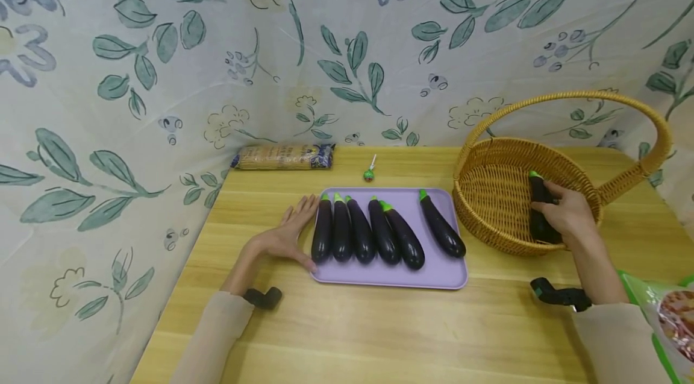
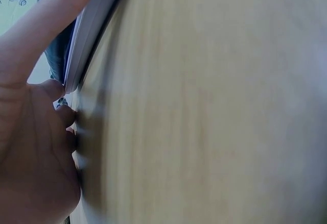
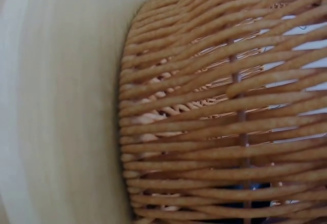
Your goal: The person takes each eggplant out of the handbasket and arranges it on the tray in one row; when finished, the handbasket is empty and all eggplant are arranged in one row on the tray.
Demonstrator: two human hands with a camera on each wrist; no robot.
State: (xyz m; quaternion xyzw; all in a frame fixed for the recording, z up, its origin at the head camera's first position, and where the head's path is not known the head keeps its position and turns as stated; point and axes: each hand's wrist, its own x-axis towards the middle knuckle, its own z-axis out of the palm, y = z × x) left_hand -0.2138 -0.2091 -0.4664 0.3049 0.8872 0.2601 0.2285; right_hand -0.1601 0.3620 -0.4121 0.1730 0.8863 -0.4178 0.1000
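Note:
My right hand (image 1: 569, 210) reaches into a wicker basket (image 1: 490, 228) and grips an eggplant (image 1: 541, 224) standing inside it, green stem end toward the back. In the right wrist view the woven basket wall (image 3: 204, 112) covers most of the picture and hides the hand. My left hand (image 1: 284, 236) lies spread at the left edge of a lilac tray (image 1: 374, 277), its thumb touching the rim near the front corner. On the tray several eggplants (image 1: 362, 233) lie side by side at the left, and a single eggplant (image 1: 441, 226) lies apart at the right.
Behind the tray lie a lollipop (image 1: 370, 172) and a long packet (image 1: 284, 157) against the floral cloth (image 1: 347, 40). The basket's tall handle (image 1: 575, 96) arches over its opening. A green-edged bag (image 1: 658, 311) stands at the right front of the wooden table (image 1: 379, 336).

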